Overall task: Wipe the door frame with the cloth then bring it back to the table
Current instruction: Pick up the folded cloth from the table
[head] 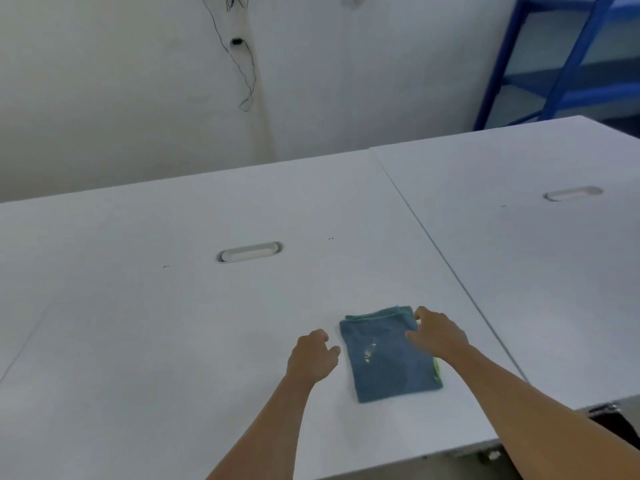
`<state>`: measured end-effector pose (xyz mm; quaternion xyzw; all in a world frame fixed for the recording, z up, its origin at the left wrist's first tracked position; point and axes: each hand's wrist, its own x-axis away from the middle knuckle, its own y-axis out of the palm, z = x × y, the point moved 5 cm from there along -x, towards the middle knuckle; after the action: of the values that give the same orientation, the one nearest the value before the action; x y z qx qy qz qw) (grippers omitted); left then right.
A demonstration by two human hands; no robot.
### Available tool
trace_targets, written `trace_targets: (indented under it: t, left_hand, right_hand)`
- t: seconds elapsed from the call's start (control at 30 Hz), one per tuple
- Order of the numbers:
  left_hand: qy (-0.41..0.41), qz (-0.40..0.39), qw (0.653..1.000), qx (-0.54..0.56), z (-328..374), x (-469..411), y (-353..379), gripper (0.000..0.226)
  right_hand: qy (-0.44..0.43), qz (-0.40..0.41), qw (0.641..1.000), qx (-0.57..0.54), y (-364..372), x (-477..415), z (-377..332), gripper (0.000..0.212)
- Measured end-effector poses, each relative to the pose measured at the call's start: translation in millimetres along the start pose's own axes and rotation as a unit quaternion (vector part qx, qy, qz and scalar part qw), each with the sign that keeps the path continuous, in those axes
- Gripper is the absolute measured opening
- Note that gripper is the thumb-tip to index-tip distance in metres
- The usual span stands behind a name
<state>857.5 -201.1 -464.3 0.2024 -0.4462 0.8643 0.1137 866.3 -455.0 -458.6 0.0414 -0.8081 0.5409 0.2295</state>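
Observation:
A folded blue cloth (388, 358) with a green edge lies flat on the white table (173, 323), near its front edge. My right hand (438, 332) rests over the cloth's far right corner, fingers curled down onto the fabric; whether they pinch it is unclear. My left hand (313, 355) hovers just left of the cloth with loosely curled fingers, holding nothing and apart from the fabric. No door frame is in view.
A second white table (536, 254) adjoins on the right along a seam. Each tabletop has an oval cable slot (249, 252). Behind stands a white wall with dangling black wires (242, 64). A blue metal shelf (571, 60) is at the back right.

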Motion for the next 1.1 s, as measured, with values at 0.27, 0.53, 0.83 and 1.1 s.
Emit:
trace_targets:
  t: [0.27,0.53,0.83,1.1]
  left_hand:
    - [-0.043,-0.039,0.998,0.008,10.1,-37.9,53.3,0.043]
    - [-0.093,-0.013,0.994,0.06,19.7,-61.5,74.1,0.035]
    - [-0.187,0.003,0.953,0.237,11.0,-90.5,93.5,0.015]
    - [-0.189,-0.008,0.951,0.246,19.4,-82.8,97.1,0.014]
  right_hand:
    - [0.015,-0.025,0.999,-0.024,31.4,-42.4,32.6,0.041]
    - [0.042,-0.027,0.997,-0.053,44.0,-66.3,41.9,0.037]
    - [0.096,-0.069,0.985,-0.124,52.7,-87.0,53.5,0.038]
    - [0.113,-0.113,0.975,-0.153,64.5,-92.5,54.3,0.02]
